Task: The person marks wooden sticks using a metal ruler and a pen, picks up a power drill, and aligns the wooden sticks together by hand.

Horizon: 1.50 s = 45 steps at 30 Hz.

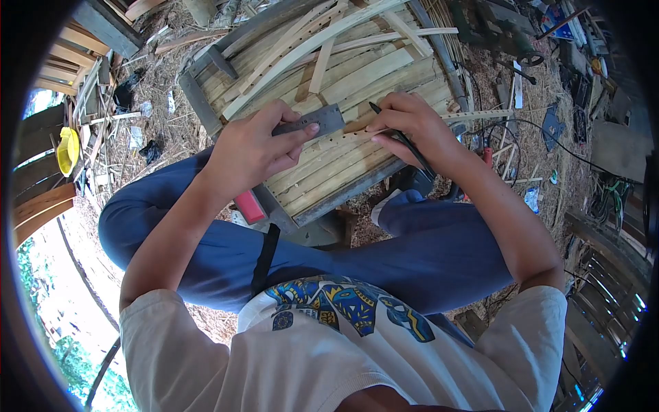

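Observation:
My left hand (257,144) grips a short, flat grey metal plate (328,119) with small marks on it, thumb on top. Beneath the plate's right end runs a thin wooden strip (336,140) dotted with dark spots. Fingers of my right hand (412,127) are closed round a slim black pen-shaped tool (414,152), which slants back toward my knee. Those fingertips are right at the strip, just right of the plate. Both hands are over a low slatted wooden bench (302,196) with a grey frame.
Several pale wooden strips (329,34) lie across the far part of the bench. A red block (249,206) sits by its near left corner. A green power tool (498,41) stands at back right. Black cable (549,130) trails over the shavings. A yellow object (68,151) is at far left.

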{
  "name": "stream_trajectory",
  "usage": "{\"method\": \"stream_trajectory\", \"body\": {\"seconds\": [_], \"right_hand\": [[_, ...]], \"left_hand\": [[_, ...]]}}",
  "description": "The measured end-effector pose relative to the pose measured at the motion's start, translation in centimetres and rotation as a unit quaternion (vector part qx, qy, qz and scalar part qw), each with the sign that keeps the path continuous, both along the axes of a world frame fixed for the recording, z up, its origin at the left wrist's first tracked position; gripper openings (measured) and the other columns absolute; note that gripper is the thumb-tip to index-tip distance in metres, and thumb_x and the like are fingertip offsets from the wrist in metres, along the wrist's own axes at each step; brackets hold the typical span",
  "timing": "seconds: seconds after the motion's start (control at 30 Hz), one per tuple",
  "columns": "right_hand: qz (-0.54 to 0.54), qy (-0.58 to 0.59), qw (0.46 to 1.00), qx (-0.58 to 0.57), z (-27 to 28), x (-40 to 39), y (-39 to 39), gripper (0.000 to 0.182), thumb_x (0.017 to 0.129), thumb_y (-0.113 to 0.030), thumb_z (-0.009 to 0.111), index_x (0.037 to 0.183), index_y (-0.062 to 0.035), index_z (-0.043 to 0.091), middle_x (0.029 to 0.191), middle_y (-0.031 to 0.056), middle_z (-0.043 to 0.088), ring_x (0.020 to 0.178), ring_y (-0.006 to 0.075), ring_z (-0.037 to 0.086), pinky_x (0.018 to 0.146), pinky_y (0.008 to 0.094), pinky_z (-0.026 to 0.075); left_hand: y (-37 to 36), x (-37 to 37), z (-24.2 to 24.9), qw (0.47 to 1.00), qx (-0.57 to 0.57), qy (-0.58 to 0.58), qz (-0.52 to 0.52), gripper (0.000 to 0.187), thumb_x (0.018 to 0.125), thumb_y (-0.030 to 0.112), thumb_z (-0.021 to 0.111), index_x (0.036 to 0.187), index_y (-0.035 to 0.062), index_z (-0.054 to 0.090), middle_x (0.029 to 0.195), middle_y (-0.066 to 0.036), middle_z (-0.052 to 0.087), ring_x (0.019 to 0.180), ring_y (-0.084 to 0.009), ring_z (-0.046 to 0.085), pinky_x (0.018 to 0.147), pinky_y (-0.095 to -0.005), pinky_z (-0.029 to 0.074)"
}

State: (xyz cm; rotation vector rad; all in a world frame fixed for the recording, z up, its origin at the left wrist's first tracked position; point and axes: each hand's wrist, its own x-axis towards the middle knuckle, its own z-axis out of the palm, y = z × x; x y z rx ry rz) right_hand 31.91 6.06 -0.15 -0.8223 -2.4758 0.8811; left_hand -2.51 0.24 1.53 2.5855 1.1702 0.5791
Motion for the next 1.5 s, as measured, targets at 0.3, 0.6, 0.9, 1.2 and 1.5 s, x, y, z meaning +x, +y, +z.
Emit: {"method": "stream_trajectory", "body": {"seconds": [0.3, 0.6, 0.9, 1.2, 1.5], "right_hand": [[0.016, 0.005, 1.000, 0.019, -0.6, 0.2, 0.1, 0.021, 0.090, -0.012, 0.087, 0.111, -0.0123, 0.083, 0.107, 0.0092, 0.067, 0.104, 0.0325, 0.067, 0.095, 0.0457, 0.049], [0.015, 0.001, 1.000, 0.011, -0.4, 0.1, 0.1, 0.020, 0.092, -0.016, 0.087, 0.111, -0.0120, 0.083, 0.107, 0.0086, 0.068, 0.106, 0.0322, 0.067, 0.097, 0.0463, 0.049], [0.011, 0.000, 1.000, 0.000, -0.4, 0.2, 0.0, 0.020, 0.092, -0.015, 0.087, 0.111, -0.0128, 0.082, 0.110, 0.0100, 0.068, 0.107, 0.0351, 0.067, 0.097, 0.0464, 0.050], [-0.004, 0.009, 1.000, 0.006, -0.6, -0.1, -0.4, 0.022, 0.088, -0.016, 0.089, 0.107, -0.0114, 0.080, 0.108, 0.0106, 0.066, 0.106, 0.0354, 0.066, 0.096, 0.0469, 0.049], [-0.009, 0.011, 1.000, -0.006, -0.7, 0.1, -0.3, 0.022, 0.089, -0.016, 0.089, 0.109, -0.0117, 0.083, 0.106, 0.0080, 0.070, 0.105, 0.0318, 0.068, 0.095, 0.0455, 0.049]], "left_hand": [[0.6, 0.7, 0.6, 0.999, -0.012, -0.007, -0.044, 0.049, 0.081, 0.012, 0.089, 0.128, 0.0213, 0.087, 0.117, -0.004, 0.073, 0.090, -0.0219, 0.076, 0.074, -0.0366, 0.064], [0.6, 1.3, 0.2, 0.998, -0.013, 0.027, -0.052, 0.053, 0.083, 0.016, 0.088, 0.135, 0.0236, 0.083, 0.122, -0.003, 0.074, 0.101, -0.0223, 0.076, 0.078, -0.0372, 0.064], [0.4, 1.6, 0.0, 0.999, 0.015, 0.027, -0.032, 0.052, 0.083, 0.016, 0.088, 0.135, 0.0244, 0.083, 0.123, -0.003, 0.074, 0.104, -0.0230, 0.075, 0.080, -0.0380, 0.064], [0.5, 1.5, 0.0, 0.998, 0.063, 0.015, -0.021, 0.056, 0.079, 0.016, 0.088, 0.134, 0.0238, 0.084, 0.122, -0.006, 0.073, 0.104, -0.0272, 0.072, 0.090, -0.0418, 0.058], [0.3, 1.5, 0.0, 0.998, 0.040, 0.022, -0.043, 0.055, 0.078, 0.018, 0.089, 0.133, 0.0243, 0.084, 0.122, -0.004, 0.073, 0.102, -0.0268, 0.069, 0.089, -0.0416, 0.057]]}}
